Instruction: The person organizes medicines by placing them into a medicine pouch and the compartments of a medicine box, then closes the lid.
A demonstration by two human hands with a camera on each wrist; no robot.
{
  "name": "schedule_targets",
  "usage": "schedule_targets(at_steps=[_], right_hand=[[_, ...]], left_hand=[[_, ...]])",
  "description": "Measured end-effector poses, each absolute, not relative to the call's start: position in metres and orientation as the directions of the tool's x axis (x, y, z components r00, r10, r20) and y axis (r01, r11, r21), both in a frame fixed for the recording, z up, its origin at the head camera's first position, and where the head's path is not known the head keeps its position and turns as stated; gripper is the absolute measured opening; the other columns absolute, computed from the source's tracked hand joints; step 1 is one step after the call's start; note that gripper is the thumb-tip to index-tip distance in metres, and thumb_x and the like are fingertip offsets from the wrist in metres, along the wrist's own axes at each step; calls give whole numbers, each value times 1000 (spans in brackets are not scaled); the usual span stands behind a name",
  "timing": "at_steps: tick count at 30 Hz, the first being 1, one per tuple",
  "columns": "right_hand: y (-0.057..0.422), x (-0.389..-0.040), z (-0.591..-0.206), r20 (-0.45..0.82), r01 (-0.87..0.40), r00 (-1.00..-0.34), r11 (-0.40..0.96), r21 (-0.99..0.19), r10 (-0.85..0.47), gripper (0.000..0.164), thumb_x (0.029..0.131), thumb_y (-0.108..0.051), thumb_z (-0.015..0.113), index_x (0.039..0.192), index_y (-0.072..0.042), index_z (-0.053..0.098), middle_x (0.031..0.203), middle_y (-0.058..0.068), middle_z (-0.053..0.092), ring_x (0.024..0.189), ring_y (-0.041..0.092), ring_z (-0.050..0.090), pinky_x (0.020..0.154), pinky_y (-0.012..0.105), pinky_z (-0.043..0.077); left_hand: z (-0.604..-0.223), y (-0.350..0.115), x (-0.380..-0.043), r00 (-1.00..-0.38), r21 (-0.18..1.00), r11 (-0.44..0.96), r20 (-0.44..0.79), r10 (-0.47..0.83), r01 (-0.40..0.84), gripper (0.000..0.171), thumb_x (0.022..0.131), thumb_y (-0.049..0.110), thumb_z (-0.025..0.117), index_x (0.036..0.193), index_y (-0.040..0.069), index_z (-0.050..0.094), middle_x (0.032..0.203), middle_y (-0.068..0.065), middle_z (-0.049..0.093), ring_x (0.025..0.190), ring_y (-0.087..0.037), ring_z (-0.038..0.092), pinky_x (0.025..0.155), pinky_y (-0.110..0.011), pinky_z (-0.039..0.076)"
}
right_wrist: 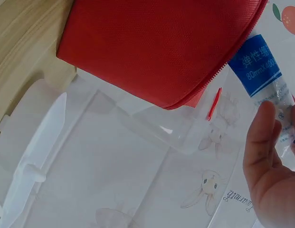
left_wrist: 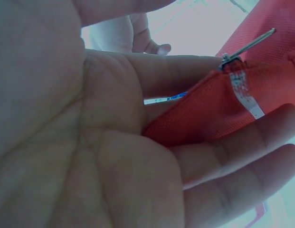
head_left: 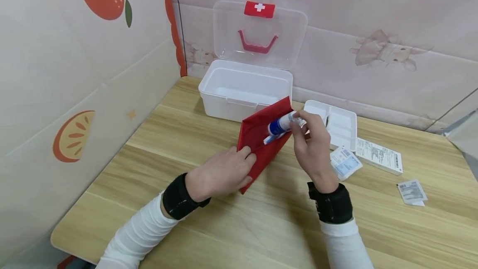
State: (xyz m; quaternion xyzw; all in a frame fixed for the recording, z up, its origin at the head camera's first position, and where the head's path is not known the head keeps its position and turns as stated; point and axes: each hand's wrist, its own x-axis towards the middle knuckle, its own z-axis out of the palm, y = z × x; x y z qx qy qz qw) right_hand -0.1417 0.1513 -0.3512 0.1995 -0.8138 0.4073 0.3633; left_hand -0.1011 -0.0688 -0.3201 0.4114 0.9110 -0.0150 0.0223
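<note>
In the head view my left hand point(head_left: 220, 173) grips the near end of a red zip pouch point(head_left: 263, 165), which is tilted with its mouth gaping. The left wrist view has the pouch's corner point(left_wrist: 185, 118) running between the fingers, the metal zip pull point(left_wrist: 252, 43) sticking up beside them. My right hand point(head_left: 313, 148) pinches one end of a wrapped elastic bandage roll point(head_left: 281, 124) at the pouch's mouth. Its blue end, with white print, points toward the zip edge in the right wrist view. Just under the roll, a small blue-and-white item point(head_left: 271, 138) shows inside the pouch.
A white first-aid box point(head_left: 224, 106) stands behind the pouch, its clear lid point(head_left: 225, 32) raised against the wall. To the right are a white divided tray point(head_left: 351, 130), a flat printed box point(head_left: 379, 155), a blue-and-white packet point(head_left: 345, 163) and small sachets point(head_left: 412, 192).
</note>
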Motion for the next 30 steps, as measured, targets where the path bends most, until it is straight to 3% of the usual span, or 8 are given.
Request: schedule_targets(at_steps=[5,14,22,30], right_hand=[[150,-143,-357,682,-571,-731,575,-585,-32,23,93,-2,66,115,2,63,92,15,55,73,14,45,57,14,38],[144,-148,-373,516,-448,-849,671,-591,-113,27,93,-10,69,118,-1,66,105,17,63,84,27,53,68,38,47],[144,-149,-376,510,-450,-853,658,-604,-115,31,95,-8,66,125,1,65,117,22,55,92,30,54,74,47,51],[144,-149,-377,520,-456,-846,665,-591,-118,36,96,-10,64,130,0,59,131,24,47,91,30,58,77,44,55]], left_hand=[[-319,-69,-101,-656,13,658,-62,752,753,41,94,32,68,122,2,61,105,-9,60,86,-20,58,77,-29,56],[-319,-69,-101,-634,39,635,-32,773,772,42,95,33,66,123,3,60,106,-9,61,85,-20,59,78,-29,56],[-319,-69,-100,-631,17,632,-15,775,775,41,95,33,66,122,2,61,106,-10,61,84,-21,60,77,-29,57],[-319,-69,-100,-639,-5,639,-31,768,769,42,95,32,67,122,1,61,106,-11,60,84,-21,60,77,-29,57]])
